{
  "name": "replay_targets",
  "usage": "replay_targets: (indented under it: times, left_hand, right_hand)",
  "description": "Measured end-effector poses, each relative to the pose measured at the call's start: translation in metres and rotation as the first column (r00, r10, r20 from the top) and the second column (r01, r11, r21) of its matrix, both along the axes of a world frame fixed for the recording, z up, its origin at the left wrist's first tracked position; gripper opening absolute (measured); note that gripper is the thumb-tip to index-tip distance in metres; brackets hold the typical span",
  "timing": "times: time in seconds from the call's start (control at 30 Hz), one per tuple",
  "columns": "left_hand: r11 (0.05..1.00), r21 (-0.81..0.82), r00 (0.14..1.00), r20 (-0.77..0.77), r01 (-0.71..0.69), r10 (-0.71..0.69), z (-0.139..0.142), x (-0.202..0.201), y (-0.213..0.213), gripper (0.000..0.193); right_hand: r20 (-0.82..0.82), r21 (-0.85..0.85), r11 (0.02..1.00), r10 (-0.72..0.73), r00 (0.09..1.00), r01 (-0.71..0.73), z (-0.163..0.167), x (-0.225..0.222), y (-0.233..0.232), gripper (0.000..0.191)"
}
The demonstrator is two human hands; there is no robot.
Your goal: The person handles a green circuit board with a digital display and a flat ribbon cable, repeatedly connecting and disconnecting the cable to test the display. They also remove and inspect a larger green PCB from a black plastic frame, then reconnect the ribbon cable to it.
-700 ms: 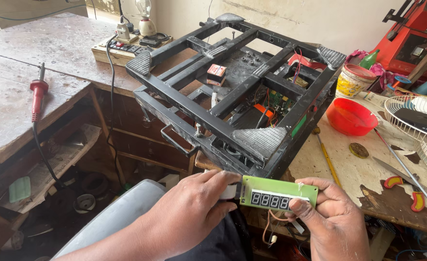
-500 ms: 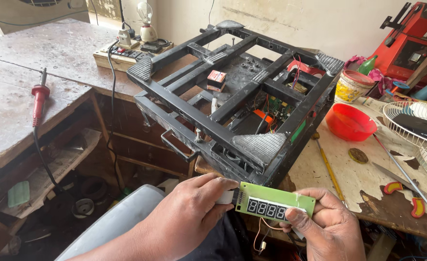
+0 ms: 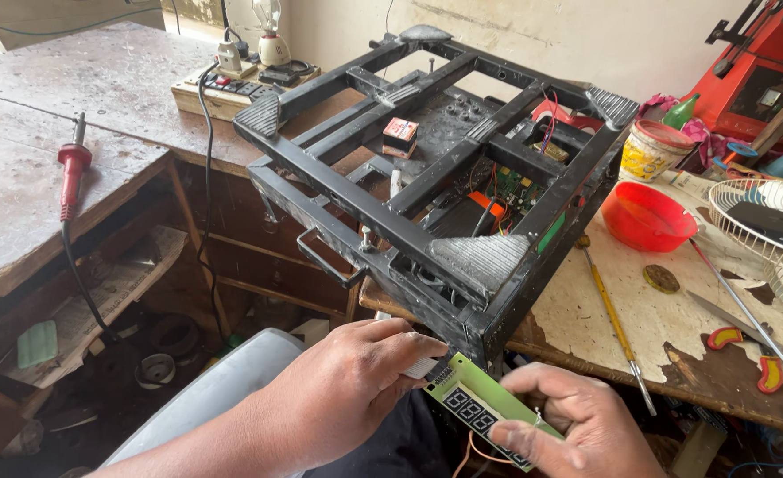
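Observation:
A small green circuit board [image 3: 484,409] with a row of dark digit displays sits low in the view, tilted down to the right. My left hand [image 3: 343,385] pinches its near-left end, where a white connector shows. My right hand [image 3: 569,425] grips its right end from below, thumb on the edge. Thin orange wires hang under the board. Just above both hands stands a black metal frame [image 3: 409,221] of an opened weighing scale, with a green board and coloured wires [image 3: 515,190] inside it.
A red-handled soldering iron [image 3: 73,168] lies on the left bench. A power strip [image 3: 232,88] sits at the back. A red bowl [image 3: 644,217], a yellow-handled screwdriver [image 3: 613,319], a white wire fan guard [image 3: 763,217] and a paint-stained tub [image 3: 653,150] lie on the right table.
The green display board has dropped lower and tilted down to the right, with both hands still on it. The view has moved closer to the black frame.

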State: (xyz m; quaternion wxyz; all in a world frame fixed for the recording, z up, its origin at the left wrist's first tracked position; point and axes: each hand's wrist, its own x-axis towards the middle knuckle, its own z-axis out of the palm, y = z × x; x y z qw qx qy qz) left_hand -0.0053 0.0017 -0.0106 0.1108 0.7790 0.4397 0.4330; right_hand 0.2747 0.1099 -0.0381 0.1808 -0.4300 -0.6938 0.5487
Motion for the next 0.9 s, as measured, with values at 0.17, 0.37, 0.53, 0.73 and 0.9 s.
replay_targets:
  times: [0.17, 0.37, 0.53, 0.73, 0.9]
  left_hand:
    - [0.997, -0.036, 0.993, -0.091, 0.07, -0.073, -0.003, 0.005, 0.0, 0.035]
    - [0.984, -0.061, 0.98, -0.092, 0.17, -0.175, -0.001, 0.012, -0.001, 0.037]
    - [0.966, -0.223, 0.991, -0.005, 0.13, -0.135, 0.006, 0.011, -0.005, 0.029]
    - [0.964, -0.253, 0.996, 0.018, 0.086, -0.084, 0.007, 0.011, -0.001, 0.015]
    - [0.967, -0.256, 1.0, -0.011, 0.004, -0.007, 0.007, 0.011, -0.001, 0.014]
  right_hand:
    - [0.186, 0.374, 0.86, 0.296, 0.937, -0.346, 0.017, -0.02, -0.01, 0.038]
    - [0.349, 0.107, 0.968, 0.179, 0.92, -0.229, 0.024, -0.038, -0.026, 0.026]
    - [0.321, 0.076, 0.987, 0.11, 0.941, -0.141, 0.028, -0.044, -0.032, 0.021]
    - [0.327, -0.002, 0.991, 0.128, 0.936, -0.135, 0.022, -0.042, -0.029, 0.029]
    - [0.072, -0.03, 0.941, 0.337, 0.939, -0.336, 0.015, -0.038, -0.03, 0.052]
